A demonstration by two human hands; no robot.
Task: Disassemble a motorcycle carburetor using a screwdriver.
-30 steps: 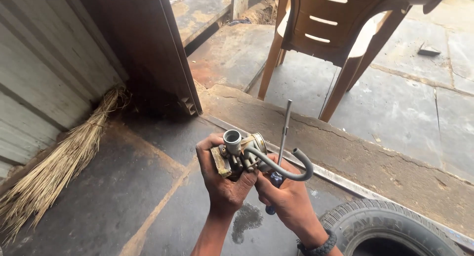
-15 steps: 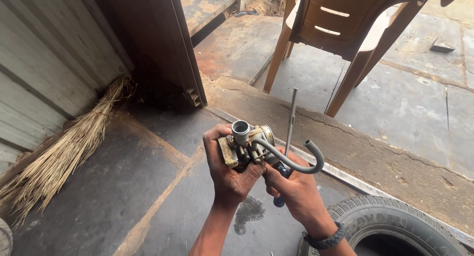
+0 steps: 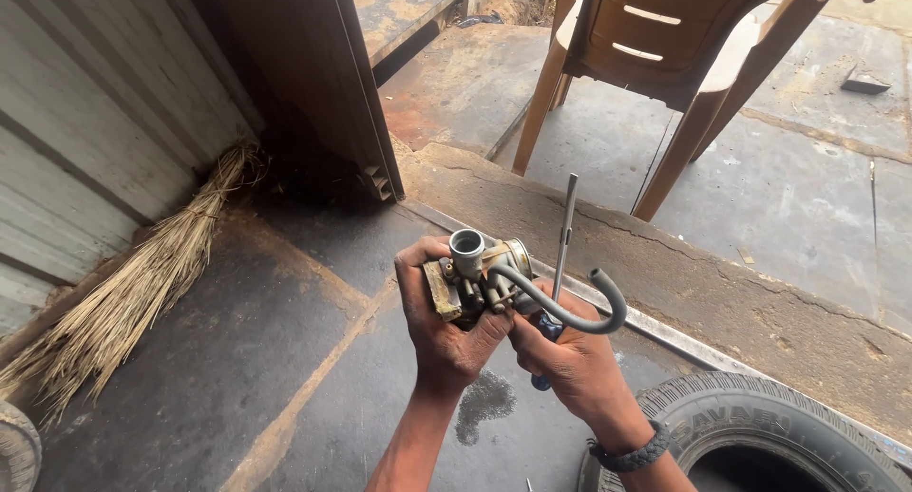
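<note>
A small metal carburettor, grimy and brass-toned, sits at the centre of the view, raised well above the floor. It is held with its round open throat pointing up, which keeps the upper fittings turned toward the person's eyes. The left hand is wrapped around its body from the left and below, fingers closed on the casting, thumb up the near side; that grip looks meant to steady the part. A curved grey rubber hose leaves the carburettor on its right and swings out past the right hand, ending in an upturned open end that hangs free.

The right hand is just beside the left, touching the carburettor's right side with its fingertips. It is closed around a screwdriver with a blue handle low in the palm; the thin steel shaft stands nearly upright above the knuckles, tip pointing away from the part. Held so, the tool seems parked while the fingers work on the part. A dark braided wristband circles that wrist.

Beneath both hands lies a dark, oil-stained concrete floor with a wet patch. Below the right hand is a tyre. Far to the left of the left hand a straw broom lies by a corrugated wall. Beyond the hands stands a brown plastic chair.
</note>
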